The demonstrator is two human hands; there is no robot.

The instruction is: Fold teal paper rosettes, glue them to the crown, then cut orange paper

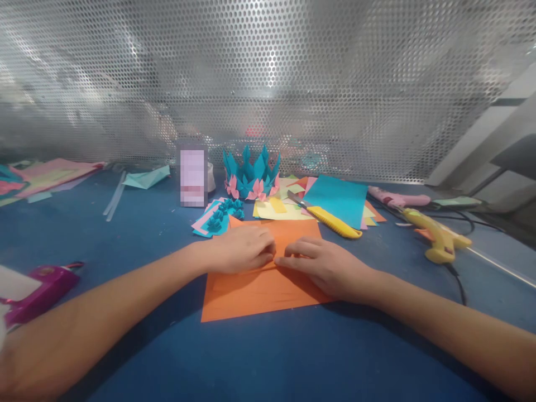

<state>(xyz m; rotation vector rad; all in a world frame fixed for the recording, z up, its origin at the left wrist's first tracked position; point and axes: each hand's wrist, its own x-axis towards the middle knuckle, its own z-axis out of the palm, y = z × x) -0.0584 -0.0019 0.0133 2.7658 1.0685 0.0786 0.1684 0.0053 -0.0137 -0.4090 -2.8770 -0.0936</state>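
Observation:
An orange sheet of paper point(259, 290) lies flat on the blue table point(138, 234) in front of me. My left hand point(238, 249) rests on its upper left part, fingers curled and pressed down on the paper. My right hand point(326, 265) lies on the upper right part, its fingertips meeting the left hand's at a fold line near the middle. Both hands press the paper; neither lifts it.
Behind the sheet stand a teal paper crown with pink flowers point(251, 176), folded teal pieces point(220, 216), loose coloured sheets point(335, 198) and a yellow utility knife point(330, 219). A yellow glue gun point(438, 237) and a pink one point(397, 197) lie right, a magenta tool point(42, 287) left. Perforated metal wall behind.

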